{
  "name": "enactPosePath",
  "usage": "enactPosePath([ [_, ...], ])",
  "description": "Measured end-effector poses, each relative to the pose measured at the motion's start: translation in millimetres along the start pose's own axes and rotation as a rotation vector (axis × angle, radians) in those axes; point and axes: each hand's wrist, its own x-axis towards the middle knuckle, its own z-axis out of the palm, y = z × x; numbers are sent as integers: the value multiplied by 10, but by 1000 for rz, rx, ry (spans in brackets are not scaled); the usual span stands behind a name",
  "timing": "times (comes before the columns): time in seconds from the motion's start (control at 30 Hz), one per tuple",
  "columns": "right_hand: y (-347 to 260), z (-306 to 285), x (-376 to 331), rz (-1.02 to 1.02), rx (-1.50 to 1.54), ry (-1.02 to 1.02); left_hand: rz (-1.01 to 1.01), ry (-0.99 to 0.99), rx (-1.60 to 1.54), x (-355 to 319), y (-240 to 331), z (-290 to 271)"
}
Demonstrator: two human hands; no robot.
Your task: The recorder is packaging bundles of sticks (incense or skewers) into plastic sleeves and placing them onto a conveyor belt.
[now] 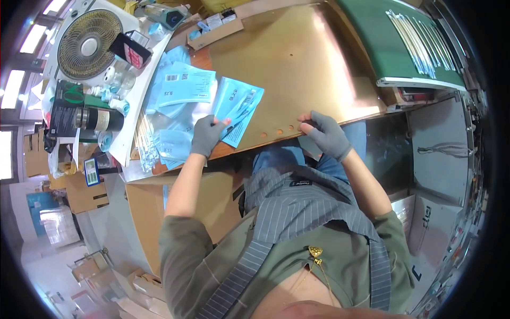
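**A:** ok so which way is that packet actually lying?

**B:** The flat light-blue plastic packet point(235, 109) sits at about 10 o'clock from frame centre, near the front edge of the brown wooden workbench point(297, 58). Long axis runs diagonally, one end toward 1 o'clock, the other toward 7. The left hand point(206, 135) in a grey fingerless glove has its fingers pinched on the packet's lower edge, so it's grasping it.

**A:** and the other hand?

**B:** The right hand point(326, 135), same kind of grey glove, is at the bench's front edge around 3 o'clock from the left one, well apart. Fingers curled on the edge, but I can't tell if it's holding anything.

**A:** what's the bench like?

**B:** Smooth brown top, a few small round holes near the front edge between the hands. A loose heap of similar blue packets point(178, 93) lies at 9 o'clock from the held one, touching it. A white fan point(87, 45) sits far at 10 o'clock, a green conveyor belt point(393, 42) at 2 o'clock. Cardboard boxes point(87, 194) on the floor at 8 o'clock; workshop-type room.
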Motion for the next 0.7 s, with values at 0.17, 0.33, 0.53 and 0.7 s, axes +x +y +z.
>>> enactPosePath([
  [0.17, -144, 171, 159, -141, -160, -42, -11, -44, -179, 183, -231, 67],
  [0.33, -249, 392, 286, -336, -270, -70, 80, 38, -227, 210, -105, -3],
  [0.53, -301, 329, 437, -113, -73, -62, 170, 74, -623, 197, 629, -85],
  [0.7, -308, 228, 542, 92, -8, 107, 410, -28, -480, 84, 1069, 467],
])
